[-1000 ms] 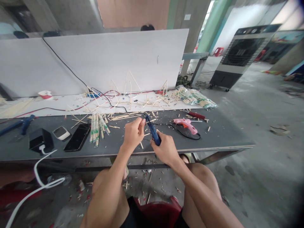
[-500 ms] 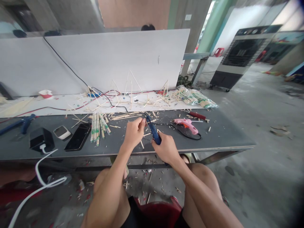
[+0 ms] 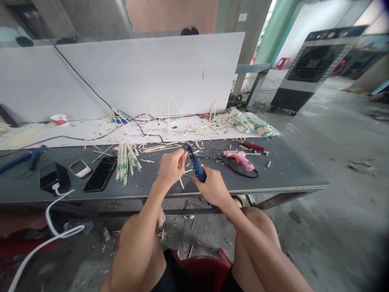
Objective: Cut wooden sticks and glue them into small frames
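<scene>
Where are the hands?

Head view, twelve o'clock: the right hand (image 3: 212, 188) is gripping a blue glue gun (image 3: 197, 168) with closed fingers, while the left hand (image 3: 172, 168) is pinching something too small to tell.

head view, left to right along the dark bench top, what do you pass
black charger, small white device, smartphone, bundle of wooden sticks, left hand, right hand gripping blue glue gun, pink glue gun
</scene>
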The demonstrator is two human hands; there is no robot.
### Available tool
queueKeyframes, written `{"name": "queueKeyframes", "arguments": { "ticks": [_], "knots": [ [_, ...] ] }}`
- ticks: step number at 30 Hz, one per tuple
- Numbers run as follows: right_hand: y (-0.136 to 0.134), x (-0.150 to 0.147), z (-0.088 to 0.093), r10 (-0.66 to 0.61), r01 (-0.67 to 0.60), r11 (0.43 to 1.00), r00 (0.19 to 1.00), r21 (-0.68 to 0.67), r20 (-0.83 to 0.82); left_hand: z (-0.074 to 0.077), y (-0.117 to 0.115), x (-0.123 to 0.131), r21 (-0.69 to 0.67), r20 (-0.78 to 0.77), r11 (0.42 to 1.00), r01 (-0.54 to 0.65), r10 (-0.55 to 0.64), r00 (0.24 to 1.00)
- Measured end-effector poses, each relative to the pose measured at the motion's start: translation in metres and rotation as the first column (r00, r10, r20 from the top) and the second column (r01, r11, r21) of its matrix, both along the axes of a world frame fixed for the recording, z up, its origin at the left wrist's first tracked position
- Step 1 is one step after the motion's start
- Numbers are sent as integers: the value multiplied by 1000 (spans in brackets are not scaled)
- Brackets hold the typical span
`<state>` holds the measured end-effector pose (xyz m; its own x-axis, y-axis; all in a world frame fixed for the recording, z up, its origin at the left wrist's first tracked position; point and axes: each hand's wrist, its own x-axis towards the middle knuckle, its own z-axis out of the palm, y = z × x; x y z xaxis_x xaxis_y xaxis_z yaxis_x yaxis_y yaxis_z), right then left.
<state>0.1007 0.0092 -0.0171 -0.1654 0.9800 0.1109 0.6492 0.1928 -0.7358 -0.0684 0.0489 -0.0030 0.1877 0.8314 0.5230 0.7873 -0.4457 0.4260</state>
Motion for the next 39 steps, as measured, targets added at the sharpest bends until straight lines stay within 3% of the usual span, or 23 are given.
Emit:
{"name": "queueKeyframes", "arguments": {
  "ticks": [8,15,19,25,29,36,39],
  "knots": [
    [11,1,-4,1,-2,997,1000,-78,-16,2,18,-3,-187,28,980,66,-62,998],
    [37,-9,-7,-30,-41,937,980,-347,-197,8,50,-12,-310,-40,951,15,-28,999],
    [48,-17,-16,-77,-81,892,942,-444,-326,-3,64,-19,-397,-49,918,4,-25,998],
    [62,-25,-24,-104,-116,820,933,-560,-346,-21,75,-27,-492,-67,868,-60,32,997],
    [65,-32,-24,-84,-166,758,935,-631,-346,-30,77,-39,-586,-96,800,-127,87,992],
    [72,-31,-35,-40,-168,767,951,-619,-308,-43,77,-56,-578,-149,792,-196,133,980],
    [67,-19,-28,-11,-197,771,947,-606,-321,-47,80,-63,-527,-179,812,-251,183,967]
  ]
}}
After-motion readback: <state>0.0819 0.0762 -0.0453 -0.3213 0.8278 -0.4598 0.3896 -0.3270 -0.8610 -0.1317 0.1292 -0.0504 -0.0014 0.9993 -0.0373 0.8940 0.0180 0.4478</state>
